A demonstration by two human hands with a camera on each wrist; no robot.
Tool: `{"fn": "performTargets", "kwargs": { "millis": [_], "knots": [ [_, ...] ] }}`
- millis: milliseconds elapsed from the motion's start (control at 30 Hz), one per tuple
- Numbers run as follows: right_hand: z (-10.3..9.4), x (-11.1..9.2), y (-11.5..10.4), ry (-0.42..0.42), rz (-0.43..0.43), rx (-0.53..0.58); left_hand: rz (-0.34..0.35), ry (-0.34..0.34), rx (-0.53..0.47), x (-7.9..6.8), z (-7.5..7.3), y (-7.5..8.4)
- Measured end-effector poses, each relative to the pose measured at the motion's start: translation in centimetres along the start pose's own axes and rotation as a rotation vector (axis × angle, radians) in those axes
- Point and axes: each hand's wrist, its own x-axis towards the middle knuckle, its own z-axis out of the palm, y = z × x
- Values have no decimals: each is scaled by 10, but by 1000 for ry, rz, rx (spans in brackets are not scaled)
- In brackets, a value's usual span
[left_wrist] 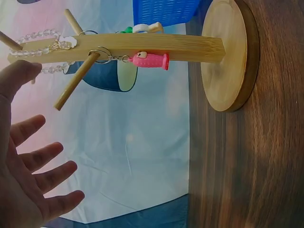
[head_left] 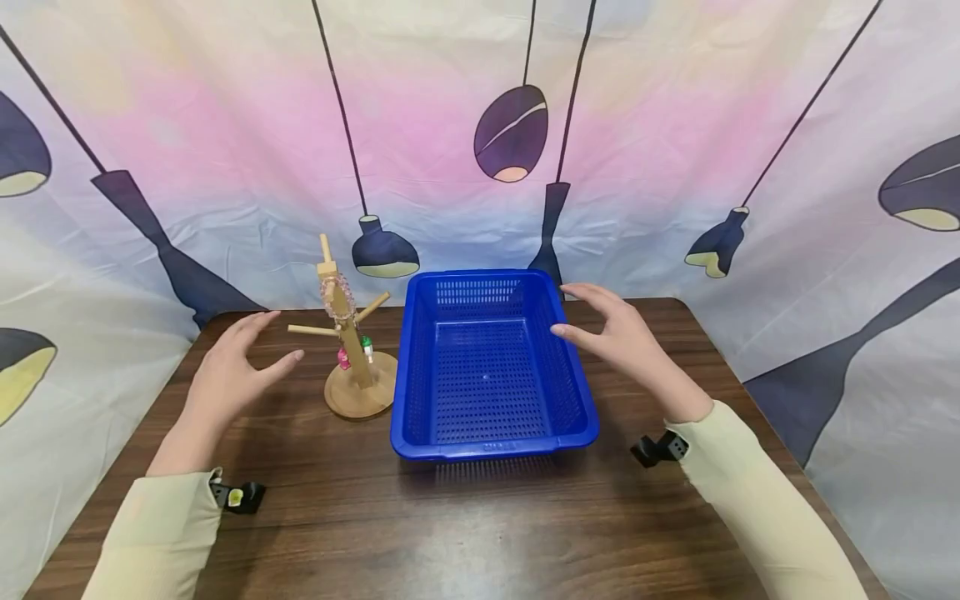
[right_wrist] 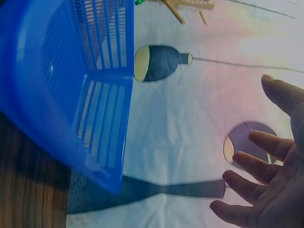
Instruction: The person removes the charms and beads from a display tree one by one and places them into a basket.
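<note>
My left hand (head_left: 232,371) hovers left of a wooden peg stand (head_left: 351,342), fingers spread and holding nothing. A clear beaded bracelet (left_wrist: 40,43) hangs near the top of the stand. From a lower peg a pink figure keychain (left_wrist: 150,60) dangles by its ring, and on the far side hangs a green-and-white keychain (head_left: 367,347). To the right of the stand is a blue plastic basket (head_left: 401,392) with perforated walls and nothing inside. Above its right rim my right hand (head_left: 626,337) is held with fingers apart, gripping nothing.
Everything stands on a dark wood-grain table (head_left: 480,533). Behind it hangs a pastel cloth backdrop (head_left: 450,100) printed with lamps. The stand's round base (head_left: 360,400) sits close against the basket's left side.
</note>
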Motion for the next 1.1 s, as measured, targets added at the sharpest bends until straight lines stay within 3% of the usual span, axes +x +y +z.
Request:
{"fn": "performTargets", "kwargs": {
  "millis": [433,867,1100],
  "knots": [
    [34,33,-29,-55,-52,220,-24,62,-110,8,12,-2],
    [66,68,-56,-7,-62,392,-147,46,-343,12,24,-4],
    [80,83,-71,-4,-68,418,-210,112,-473,15,34,-10]
  ]
}}
